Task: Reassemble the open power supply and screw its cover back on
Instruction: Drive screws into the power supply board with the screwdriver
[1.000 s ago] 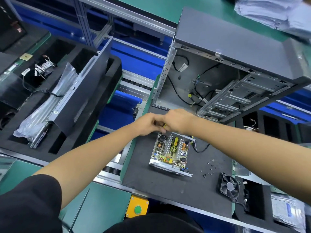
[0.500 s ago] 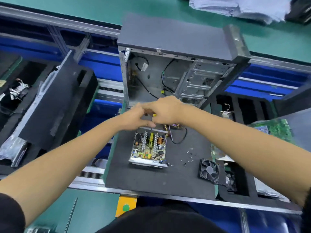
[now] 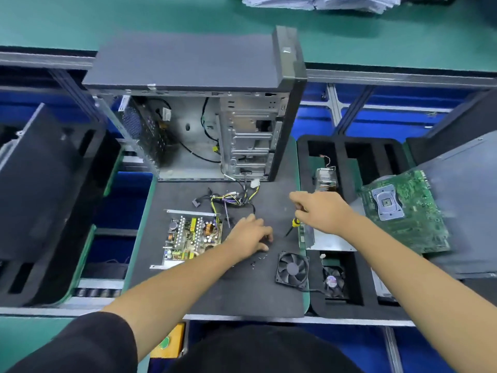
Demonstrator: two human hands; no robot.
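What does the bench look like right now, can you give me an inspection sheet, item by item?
Surface: dark mat on a green bench.
Job's things: open power supply, circuit board exposed, cover off; loose screws beside it; screwdriver.
Clutter: black fan at the mat's right edge; green motherboard farther right.
Hands: left hand down over the screws, fingers curled; right hand grips the screwdriver.
Cables: wire bundle lying on the mat behind the supply.
Surroundings: open computer case standing behind; black foam trays on both sides; paper stack at the far edge.
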